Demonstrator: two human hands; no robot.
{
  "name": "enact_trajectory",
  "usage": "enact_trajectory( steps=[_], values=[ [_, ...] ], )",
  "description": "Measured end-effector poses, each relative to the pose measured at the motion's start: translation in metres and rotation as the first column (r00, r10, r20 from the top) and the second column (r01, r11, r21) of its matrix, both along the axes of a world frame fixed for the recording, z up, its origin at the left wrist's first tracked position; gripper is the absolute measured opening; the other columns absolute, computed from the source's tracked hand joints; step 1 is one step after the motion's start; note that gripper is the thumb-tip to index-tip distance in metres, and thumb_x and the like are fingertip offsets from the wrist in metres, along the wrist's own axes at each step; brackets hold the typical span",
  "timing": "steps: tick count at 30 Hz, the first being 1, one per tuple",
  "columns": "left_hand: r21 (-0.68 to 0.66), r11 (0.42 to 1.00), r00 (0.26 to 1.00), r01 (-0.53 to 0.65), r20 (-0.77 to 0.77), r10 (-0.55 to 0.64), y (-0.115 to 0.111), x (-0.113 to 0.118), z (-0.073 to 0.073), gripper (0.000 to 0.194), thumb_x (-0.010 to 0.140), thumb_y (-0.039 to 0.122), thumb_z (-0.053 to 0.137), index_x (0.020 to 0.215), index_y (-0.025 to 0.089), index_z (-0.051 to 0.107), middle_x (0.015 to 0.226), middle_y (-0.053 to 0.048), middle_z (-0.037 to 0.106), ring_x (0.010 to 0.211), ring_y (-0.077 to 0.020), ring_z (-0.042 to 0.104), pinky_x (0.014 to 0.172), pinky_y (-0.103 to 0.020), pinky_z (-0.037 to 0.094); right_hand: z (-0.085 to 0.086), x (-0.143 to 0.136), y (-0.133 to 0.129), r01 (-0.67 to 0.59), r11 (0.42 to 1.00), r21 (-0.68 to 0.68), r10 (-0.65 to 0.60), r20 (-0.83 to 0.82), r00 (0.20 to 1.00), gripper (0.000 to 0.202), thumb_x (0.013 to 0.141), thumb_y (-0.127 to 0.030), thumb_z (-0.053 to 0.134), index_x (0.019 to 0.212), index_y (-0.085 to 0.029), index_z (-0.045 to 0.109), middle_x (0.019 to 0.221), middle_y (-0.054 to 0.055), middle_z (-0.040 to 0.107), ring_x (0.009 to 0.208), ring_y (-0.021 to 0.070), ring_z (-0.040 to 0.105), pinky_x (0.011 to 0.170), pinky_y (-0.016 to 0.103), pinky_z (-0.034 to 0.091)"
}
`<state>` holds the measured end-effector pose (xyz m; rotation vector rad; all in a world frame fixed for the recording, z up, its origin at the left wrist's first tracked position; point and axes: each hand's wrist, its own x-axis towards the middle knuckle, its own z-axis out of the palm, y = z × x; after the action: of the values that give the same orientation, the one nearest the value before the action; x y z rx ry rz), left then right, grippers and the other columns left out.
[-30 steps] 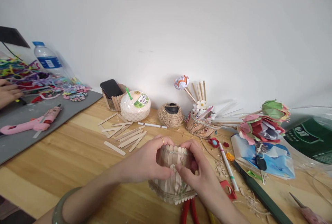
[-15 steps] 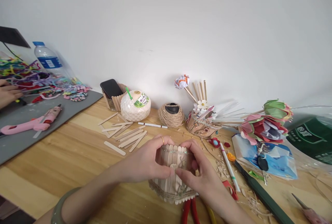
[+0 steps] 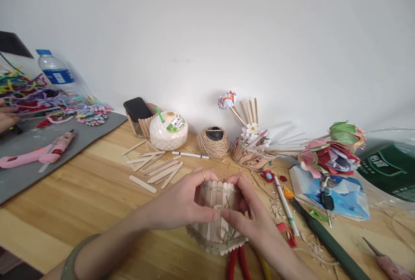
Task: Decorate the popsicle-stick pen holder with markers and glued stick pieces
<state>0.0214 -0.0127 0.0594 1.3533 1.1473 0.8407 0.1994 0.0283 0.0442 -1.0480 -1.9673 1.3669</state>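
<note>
A small basket of upright craft sticks (image 3: 212,228), with twine around its lower part, stands between my hands at the front centre. My left hand (image 3: 191,200) wraps its left side, thumb pressed on the front sticks and a ring on one finger. My right hand (image 3: 248,208) grips the right side, its thumb near the left thumb. Between the thumb tips is a small pale piece (image 3: 217,207), partly covered. Red-handled pliers or scissors (image 3: 238,265) lie partly under the basket.
Loose craft sticks (image 3: 164,172), a white coconut (image 3: 168,131) and a twine ball (image 3: 213,141) lie behind. On the right are paper flowers (image 3: 330,159), a marker (image 3: 287,206) and a dark green tool (image 3: 327,237). A pink glue gun (image 3: 42,154) and another person's hand (image 3: 8,116) are at left.
The view has shifted very slightly. My thumbs have moved a little on the front of the basket, and the other person's hand has moved left.
</note>
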Motion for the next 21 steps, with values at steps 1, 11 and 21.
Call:
enact_trajectory(
  steps=[1,11,21],
  values=[
    [0.002,1.0,1.0,-0.004,-0.009,0.004,-0.0002,0.0006,0.0001,0.028,0.067,0.02,0.067,0.092,0.019,0.053,0.078,0.004,0.048,0.071,-0.0128,0.045,0.062,-0.024,0.035,-0.0011,0.0001,0.0002,0.004,1.0,-0.003,-0.004,-0.009,1.0,0.02,0.072,-0.029,0.056,0.09,-0.024,0.048,0.09,0.001,0.046,0.089,0.0232,0.045,0.066,0.032,0.034],
    [0.024,0.998,0.996,-0.059,-0.073,0.061,-0.001,0.0061,-0.0005,0.029,0.063,0.02,0.064,0.09,0.019,0.054,0.082,0.003,0.046,0.072,-0.0139,0.045,0.065,-0.026,0.036,-0.0069,-0.0024,-0.0028,0.05,0.999,0.02,-0.05,-0.032,0.998,0.021,0.071,-0.027,0.053,0.091,-0.025,0.046,0.091,0.001,0.046,0.093,0.0243,0.045,0.068,0.032,0.034],
    [0.023,0.999,0.994,-0.022,-0.106,0.024,-0.0008,0.0016,0.0013,0.028,0.067,0.025,0.066,0.091,0.019,0.053,0.078,0.004,0.049,0.07,-0.0139,0.045,0.064,-0.027,0.036,-0.0034,0.0013,0.0004,-0.014,0.999,0.032,0.014,-0.011,1.0,0.024,0.072,-0.028,0.054,0.094,-0.024,0.047,0.093,0.002,0.047,0.092,0.0242,0.045,0.068,0.033,0.035]
  ],
)
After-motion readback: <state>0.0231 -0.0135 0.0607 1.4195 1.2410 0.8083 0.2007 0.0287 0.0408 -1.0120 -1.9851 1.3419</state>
